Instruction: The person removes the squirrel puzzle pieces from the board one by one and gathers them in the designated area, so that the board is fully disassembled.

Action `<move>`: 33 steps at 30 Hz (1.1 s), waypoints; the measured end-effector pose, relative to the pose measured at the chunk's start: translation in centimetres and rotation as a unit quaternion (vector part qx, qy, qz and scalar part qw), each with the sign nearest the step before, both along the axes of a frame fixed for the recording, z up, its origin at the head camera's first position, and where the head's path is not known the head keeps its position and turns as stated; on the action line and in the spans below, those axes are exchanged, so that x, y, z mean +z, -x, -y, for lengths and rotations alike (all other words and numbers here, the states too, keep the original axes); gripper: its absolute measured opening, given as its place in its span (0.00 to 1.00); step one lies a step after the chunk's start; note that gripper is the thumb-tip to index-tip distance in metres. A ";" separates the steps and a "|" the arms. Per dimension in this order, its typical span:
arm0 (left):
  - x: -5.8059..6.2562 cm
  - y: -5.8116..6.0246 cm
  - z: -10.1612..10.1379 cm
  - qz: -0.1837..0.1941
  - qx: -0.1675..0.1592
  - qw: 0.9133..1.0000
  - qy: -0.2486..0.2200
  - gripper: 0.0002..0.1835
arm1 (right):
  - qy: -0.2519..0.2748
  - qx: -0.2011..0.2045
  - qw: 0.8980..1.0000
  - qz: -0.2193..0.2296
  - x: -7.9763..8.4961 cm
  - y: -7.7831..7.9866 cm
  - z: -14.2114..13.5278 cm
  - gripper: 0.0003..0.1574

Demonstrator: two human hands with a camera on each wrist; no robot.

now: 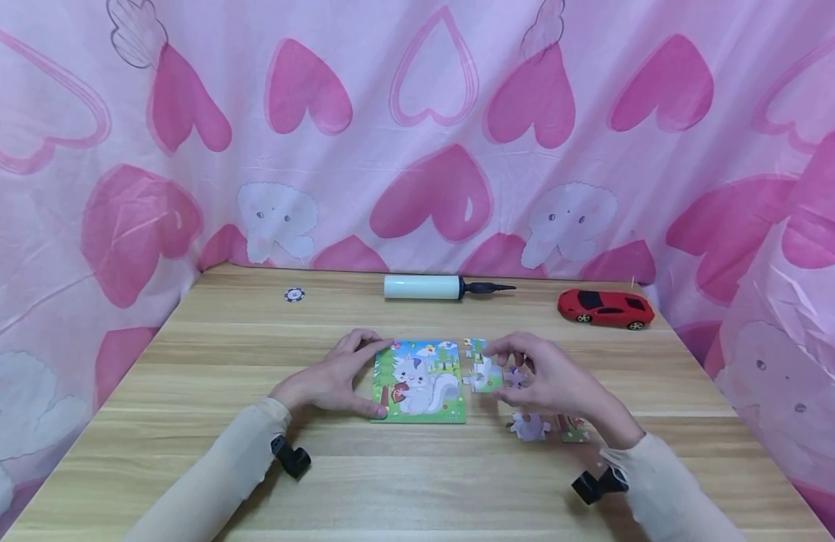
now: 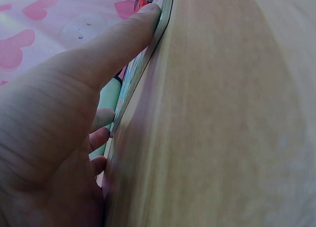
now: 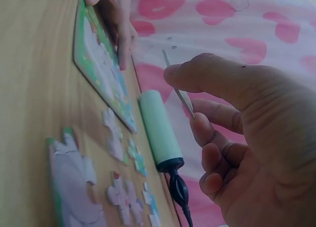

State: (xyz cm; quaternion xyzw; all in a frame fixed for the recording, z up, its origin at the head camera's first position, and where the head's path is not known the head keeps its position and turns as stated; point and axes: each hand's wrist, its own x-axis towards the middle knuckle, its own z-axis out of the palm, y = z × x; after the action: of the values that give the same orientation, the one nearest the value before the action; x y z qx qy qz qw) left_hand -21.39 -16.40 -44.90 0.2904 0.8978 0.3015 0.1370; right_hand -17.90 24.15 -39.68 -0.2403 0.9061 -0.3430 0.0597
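Note:
A square puzzle board with a white squirrel picture lies on the table. My left hand spans its left side with an outstretched thumb at the near corner and the fingers at the far one. The thumb rests on the board's edge in the left wrist view. To the right of the board, my right hand pinches a jigsaw piece between thumb and fingers, raised over the other pieces. That piece shows edge-on between thumb and fingertips in the right wrist view. Loose jigsaw pieces lie below the hand.
A hand air pump with a black nozzle lies along the back of the table. A red toy car stands at the back right, a poker chip at the back left. A pink heart-patterned curtain hangs behind the table.

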 end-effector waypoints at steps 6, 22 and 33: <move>0.0 0.0 0.0 0.000 0.000 1.000 0.000 0.66 | -0.005 -0.001 1.000 0.018 -0.7 -0.6 -0.3 0.37; -0.1 0.1 0.1 0.002 -0.001 1.000 0.004 0.65 | -0.010 0.028 0.999 0.036 -3.1 -1.0 -0.3 0.34; 0.0 0.1 0.0 -0.004 -0.004 1.000 0.001 0.66 | -0.014 0.047 0.998 0.029 -3.8 -1.3 0.0 0.32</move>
State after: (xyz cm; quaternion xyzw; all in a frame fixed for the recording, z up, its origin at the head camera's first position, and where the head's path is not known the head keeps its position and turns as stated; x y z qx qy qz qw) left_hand -21.48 -16.37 -44.92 0.2949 0.8974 0.2993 0.1348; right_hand -16.64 24.13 -43.46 -0.2713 0.8964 -0.3343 0.1055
